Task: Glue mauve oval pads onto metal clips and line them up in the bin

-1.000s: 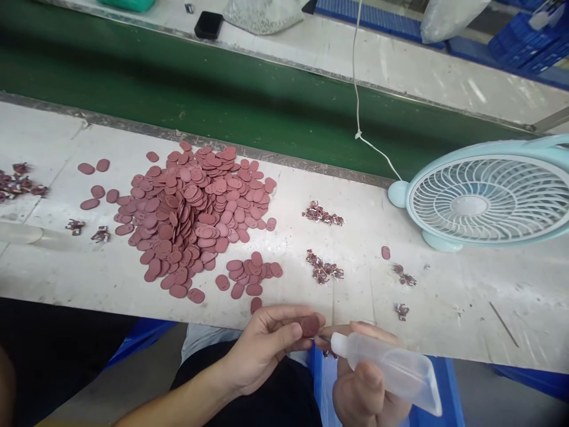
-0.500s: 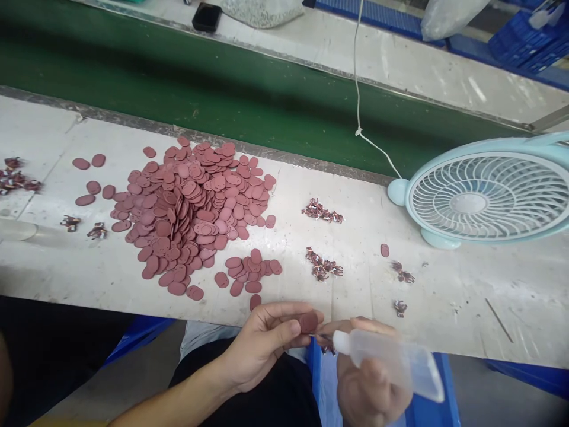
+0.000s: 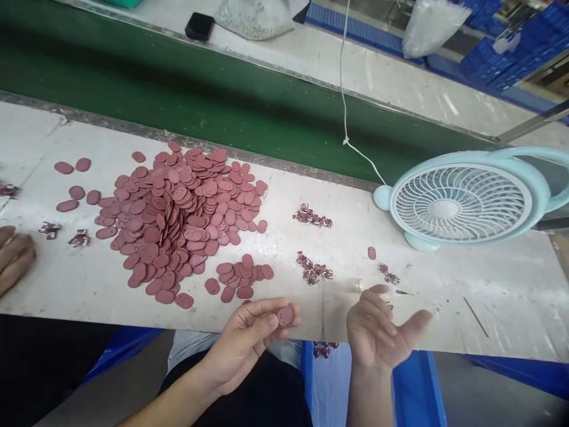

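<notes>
My left hand (image 3: 255,332) pinches a small reddish-brown oval disc (image 3: 285,315) with tiny holes between thumb and fingers, just over the table's front edge. My right hand (image 3: 377,329) is raised with thumb and fingers apart, holding nothing. Behind its fingers a translucent squeeze bottle (image 3: 354,286) appears to lie on the table, mostly hidden and faint, its thin dark tip (image 3: 403,292) showing to the right. Clusters of small brown-and-white figures (image 3: 315,271) lie beyond the hands. A small group of loose discs (image 3: 244,273) lies left of them.
A large heap of discs (image 3: 178,213) covers the table's left middle. A light-blue fan (image 3: 462,201) stands at right, its white cord running back. Another person's hand (image 3: 15,258) rests at the left edge. A blue bin (image 3: 418,385) holding figures stands below the table edge.
My right hand has let go of the squeeze bottle, now apparently on the table, and opened. My left hand still holds the disc. Another person's hand has appeared at left; the view has shifted slightly.
</notes>
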